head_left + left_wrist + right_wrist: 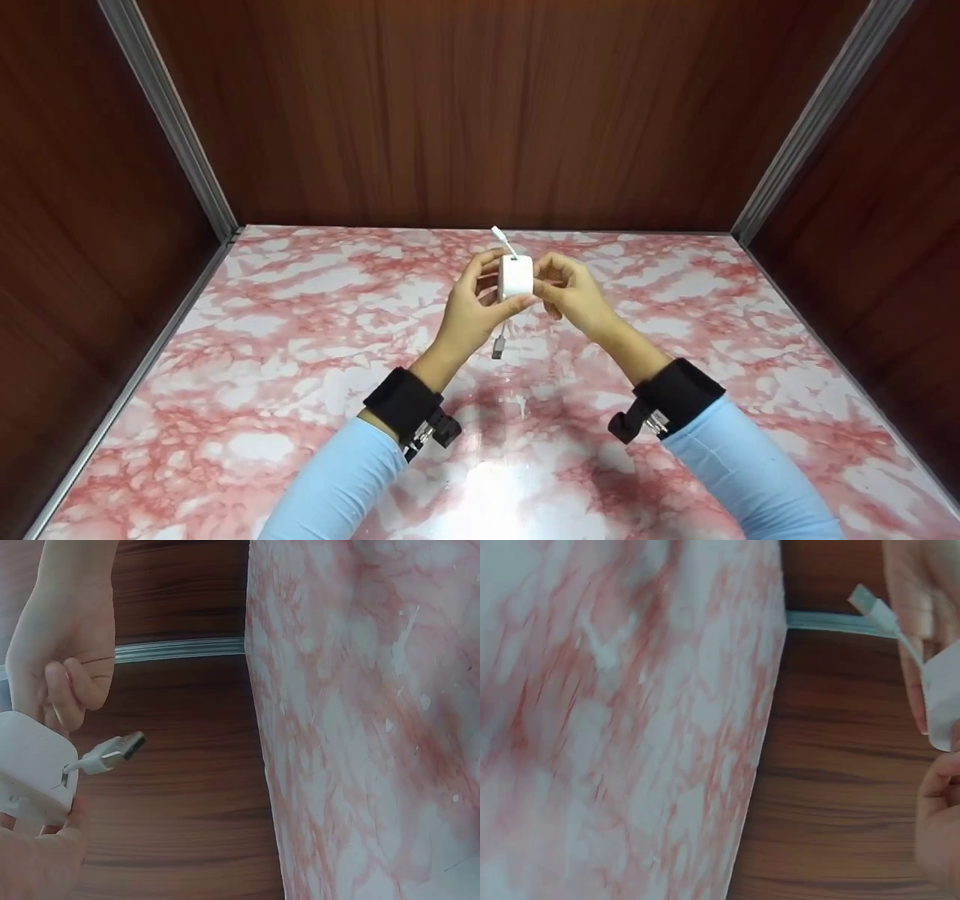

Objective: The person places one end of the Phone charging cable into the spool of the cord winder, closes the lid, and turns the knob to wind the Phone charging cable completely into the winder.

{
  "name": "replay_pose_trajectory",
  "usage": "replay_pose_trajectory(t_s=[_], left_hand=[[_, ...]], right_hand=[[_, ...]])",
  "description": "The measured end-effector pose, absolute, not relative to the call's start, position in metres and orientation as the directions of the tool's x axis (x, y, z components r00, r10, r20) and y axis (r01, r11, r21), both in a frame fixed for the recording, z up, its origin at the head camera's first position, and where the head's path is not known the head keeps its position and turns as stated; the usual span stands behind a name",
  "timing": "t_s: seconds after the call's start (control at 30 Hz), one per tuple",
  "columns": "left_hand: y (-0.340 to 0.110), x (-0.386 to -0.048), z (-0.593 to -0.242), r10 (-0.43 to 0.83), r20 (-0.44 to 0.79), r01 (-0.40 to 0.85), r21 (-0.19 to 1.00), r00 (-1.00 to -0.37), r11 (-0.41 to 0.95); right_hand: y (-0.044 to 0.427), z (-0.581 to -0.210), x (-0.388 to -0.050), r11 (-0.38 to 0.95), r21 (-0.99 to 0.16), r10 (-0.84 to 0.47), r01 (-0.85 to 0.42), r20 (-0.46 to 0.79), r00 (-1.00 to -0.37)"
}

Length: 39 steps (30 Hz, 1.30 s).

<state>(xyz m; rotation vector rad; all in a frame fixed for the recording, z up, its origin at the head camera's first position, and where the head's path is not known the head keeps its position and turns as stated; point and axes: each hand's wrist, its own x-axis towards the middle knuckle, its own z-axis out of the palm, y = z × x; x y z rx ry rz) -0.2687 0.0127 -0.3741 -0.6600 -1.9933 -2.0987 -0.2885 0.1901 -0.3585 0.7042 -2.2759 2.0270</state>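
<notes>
A small white cable case with rounded corners is held up above the table. From its far slot a thin white cable pokes out, ending in a small connector. At the near side hangs a USB plug on a short length of cable. My left hand grips the case from the left, thumb along its near edge. On the other side, my right hand has thumb and curled fingers at the right face, pinching it. Both wrist views show the case and USB plug; some fingertips are hidden.
Beneath the hands lies a table with a red and white marbled top. Dark wood panels enclose it at the back and sides, with grey metal strips at the corners. Both wrists wear black bands.
</notes>
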Motion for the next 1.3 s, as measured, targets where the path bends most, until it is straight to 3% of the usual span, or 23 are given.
replay_pose_trajectory(t_s=[0.13,0.23,0.37,0.47,0.53,0.6,0.67,0.73,0.8,0.9,1.0,1.1,1.3], left_hand=[[0.014,-0.269,-0.375,0.194,0.421,0.415,0.907,-0.886,-0.074],[0.014,-0.269,-0.375,0.202,0.418,0.414,0.908,-0.885,-0.064],[0.013,-0.268,-0.374,0.176,0.419,0.415,0.908,-0.891,-0.062],[0.012,-0.269,-0.374,0.157,0.426,0.421,0.905,-0.891,-0.067],[0.011,-0.27,-0.375,0.151,0.431,0.424,0.902,-0.89,-0.079],[0.01,-0.271,-0.376,0.146,0.432,0.422,0.901,-0.89,-0.095],[0.01,-0.271,-0.377,0.141,0.432,0.419,0.901,-0.891,-0.114],[0.01,-0.271,-0.378,0.141,0.429,0.414,0.901,-0.892,-0.128],[0.011,-0.271,-0.378,0.146,0.424,0.408,0.904,-0.894,-0.131],[0.012,-0.27,-0.378,0.161,0.418,0.399,0.907,-0.894,-0.136],[0.013,-0.269,-0.377,0.166,0.42,0.4,0.906,-0.892,-0.14],[0.012,-0.27,-0.378,0.158,0.425,0.405,0.903,-0.891,-0.141],[0.01,-0.27,-0.379,0.168,0.424,0.404,0.904,-0.89,-0.14]], right_hand=[[0.188,-0.352,-0.285,-0.086,-0.993,-0.295,-0.082,0.104,-0.95],[0.185,-0.348,-0.282,-0.126,-0.992,-0.254,0.022,0.011,-0.967],[0.183,-0.351,-0.281,-0.05,-0.996,-0.233,-0.069,0.079,-0.969],[0.185,-0.358,-0.282,0.094,-0.947,-0.248,-0.308,0.277,-0.928],[0.188,-0.363,-0.284,0.256,-0.798,-0.302,-0.545,0.47,-0.829],[0.192,-0.369,-0.288,0.438,-0.508,-0.382,-0.741,0.641,-0.666],[0.196,-0.373,-0.293,0.546,-0.164,-0.475,-0.822,0.747,-0.465],[0.199,-0.376,-0.298,0.56,0.078,-0.551,-0.825,0.779,-0.3],[0.201,-0.378,-0.303,0.546,0.204,-0.588,-0.813,0.784,-0.198],[0.202,-0.38,-0.308,0.526,0.256,-0.588,-0.811,0.799,-0.13],[0.202,-0.381,-0.31,0.517,0.235,-0.571,-0.823,0.811,-0.127],[0.2,-0.38,-0.309,0.502,0.163,-0.549,-0.85,0.819,-0.167],[0.196,-0.379,-0.301,0.457,-0.117,-0.451,-0.882,0.824,-0.342]])
